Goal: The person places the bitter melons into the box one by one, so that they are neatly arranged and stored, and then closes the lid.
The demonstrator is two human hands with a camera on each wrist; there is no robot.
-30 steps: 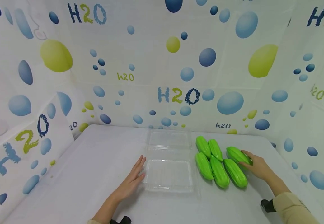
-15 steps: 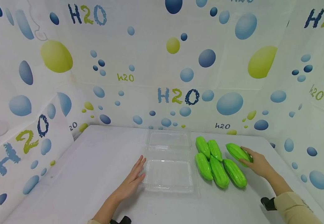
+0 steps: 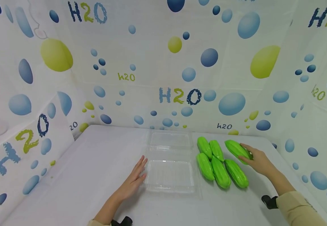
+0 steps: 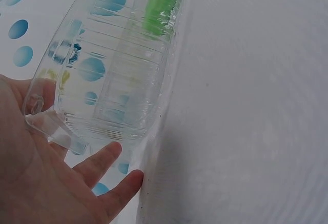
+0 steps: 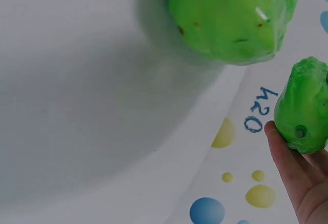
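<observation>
My right hand point(image 3: 258, 160) holds a ridged green gourd point(image 3: 237, 150) between thumb and fingers, behind and to the right of the other gourds. In the right wrist view the held gourd point(image 5: 302, 108) shows its stem end, and a nearer gourd point(image 5: 230, 21) fills the top. My left hand point(image 3: 131, 179), fingers extended, lies beside the left edge of a clear plastic clamshell box point(image 3: 170, 175), whose lid point(image 3: 170, 140) is folded back. In the left wrist view the fingers point(image 4: 120, 193) spread at the box's corner point(image 4: 66, 137); whether they press it I cannot tell.
Several more green gourds point(image 3: 220, 172) lie grouped in two rows just right of the box. The white table point(image 3: 95, 157) ends at a patterned backdrop point(image 3: 140, 62) behind and at the sides. A black wrist strap piece point(image 3: 269, 201) sits by the right sleeve.
My right hand has shifted away from me and slightly left, carrying the gourd off from its spot beside the others. The left hand and the box have stayed in place.
</observation>
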